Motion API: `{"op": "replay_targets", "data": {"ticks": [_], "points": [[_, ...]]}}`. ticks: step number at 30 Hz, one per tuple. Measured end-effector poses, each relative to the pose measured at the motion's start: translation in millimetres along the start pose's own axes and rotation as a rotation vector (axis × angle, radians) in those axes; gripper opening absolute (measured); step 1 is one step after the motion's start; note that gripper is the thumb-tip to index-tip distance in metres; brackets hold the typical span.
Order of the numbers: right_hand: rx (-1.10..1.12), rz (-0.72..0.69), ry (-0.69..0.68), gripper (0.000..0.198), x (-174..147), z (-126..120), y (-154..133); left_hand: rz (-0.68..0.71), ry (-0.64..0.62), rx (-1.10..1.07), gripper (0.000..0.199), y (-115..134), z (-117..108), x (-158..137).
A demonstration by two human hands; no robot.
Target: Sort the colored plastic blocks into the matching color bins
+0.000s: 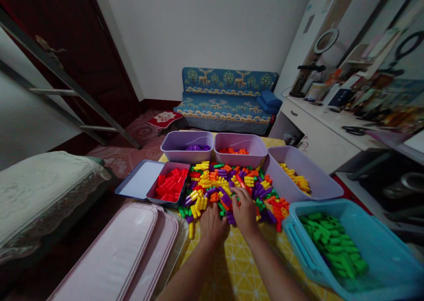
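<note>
Box [165, 201]: red pieces [170, 184]
Left bin [179, 156]: purple pieces [198, 148]
Left hand [212, 223]: in mixed pile [207, 181] on yellow tablecloth [236, 265], grip hidden
Middle bin [238, 160]: orange pieces [233, 151]
Right hand [245, 212]: at pile, grip unclear
Right bin [277, 179]: yellow pieces [296, 179]
Tub [377, 243]: green pieces [334, 243]

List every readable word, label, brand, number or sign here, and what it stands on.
No text can be read.
Dark blue box on the white dresser: marks too small and blurred.
Pale tub near it: any printing too blurred.
Patches on the tall cabinet: too small.
Plastic pieces and bins: no lettering visible.
</note>
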State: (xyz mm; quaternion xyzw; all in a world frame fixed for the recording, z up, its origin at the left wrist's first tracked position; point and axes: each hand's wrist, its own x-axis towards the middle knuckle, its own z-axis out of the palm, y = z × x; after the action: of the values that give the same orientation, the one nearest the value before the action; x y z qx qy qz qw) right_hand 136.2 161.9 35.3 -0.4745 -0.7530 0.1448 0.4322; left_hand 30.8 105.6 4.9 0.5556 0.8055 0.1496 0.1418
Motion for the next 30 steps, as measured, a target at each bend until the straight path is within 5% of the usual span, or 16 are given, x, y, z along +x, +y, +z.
{"op": "replay_targets", "data": {"ticks": [7, 13, 16, 20, 23, 26, 30], "points": [[-0.395, 0.056, -0.302, 0.036, 48, 16, -8, 0.009, 0.14, -0.05, 0.051, 2, -1, -2], [-0.405, 0.063, -0.393, 0.015, 46, 5, -11, 0.058, 0.137, -0.114, 0.071, 1, -9, 0], [-0.179, 0.155, -0.205, 0.009, 51, -7, -3, 0.026, 0.116, -0.13, 0.075, -2, -6, 1], [0.381, 0.366, 0.296, 0.028, 78, -39, 18, 0.053, 0.112, -0.125, 0.066, -5, -3, 2], [0.795, 0.574, 0.608, 0.022, 102, -67, 42, 0.074, 0.085, -0.119, 0.064, -4, -5, 1], [0.97, 0.745, 0.666, 0.01, 113, -85, 65, 0.047, 0.084, -0.105, 0.074, -1, -8, 0], [0.996, 0.785, 0.646, 0.013, 102, -81, 66, 0.045, 0.16, -0.101, 0.082, 2, -8, -2]]}}
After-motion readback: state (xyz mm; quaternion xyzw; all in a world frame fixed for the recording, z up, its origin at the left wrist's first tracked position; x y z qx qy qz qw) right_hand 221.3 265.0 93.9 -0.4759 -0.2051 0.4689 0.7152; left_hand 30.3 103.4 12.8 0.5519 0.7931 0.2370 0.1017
